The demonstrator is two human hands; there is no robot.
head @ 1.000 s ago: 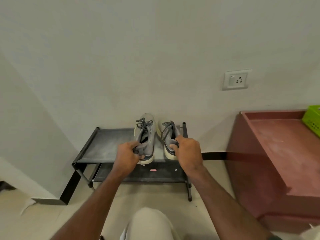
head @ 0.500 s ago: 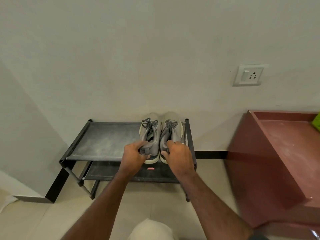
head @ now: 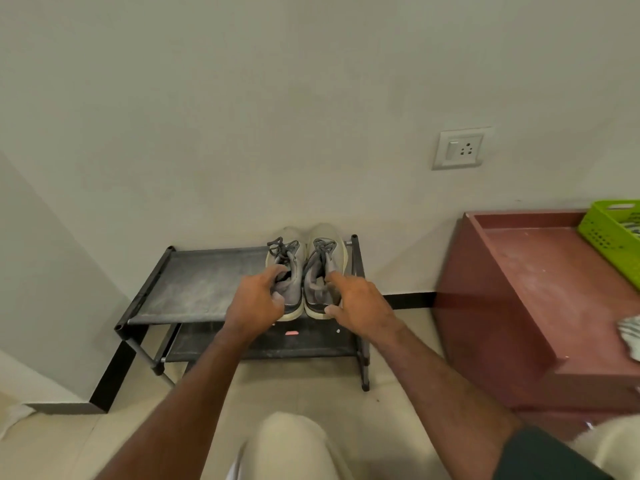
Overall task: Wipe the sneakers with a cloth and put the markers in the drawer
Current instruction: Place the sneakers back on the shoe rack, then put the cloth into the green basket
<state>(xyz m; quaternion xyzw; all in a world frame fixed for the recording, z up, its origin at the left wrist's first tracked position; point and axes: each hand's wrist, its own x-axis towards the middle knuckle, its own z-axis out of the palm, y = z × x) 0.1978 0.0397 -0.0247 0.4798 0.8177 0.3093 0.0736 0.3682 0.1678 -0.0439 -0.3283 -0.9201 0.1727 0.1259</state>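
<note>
Left hand point(head: 256, 304): it is at the heel of the left sneaker point(head: 285, 271); the fingers curl into the shoe opening and the thumb lies on the heel outside, so the hand grips this shoe.
Right hand point(head: 360, 303): it is at the heel of the right sneaker point(head: 323, 268); the index finger points into the opening and the thumb touches the sole at the back. The fingers look quite straight, more touching than clamping.
Sneakers: both stand side by side, touching, toes to the wall, just beyond the two hands on the top shelf of the black rack point(head: 194, 285), at its right end.
Lower shelf: below the hands lies a small pink thing point(head: 291, 333).
Right of the right hand: a dark red cabinet point(head: 540, 306), well apart, with a green basket point(head: 611, 225) on it and a striped cloth point(head: 631, 336) at its near edge.
Wall: a socket plate point(head: 460, 148) above.
</note>
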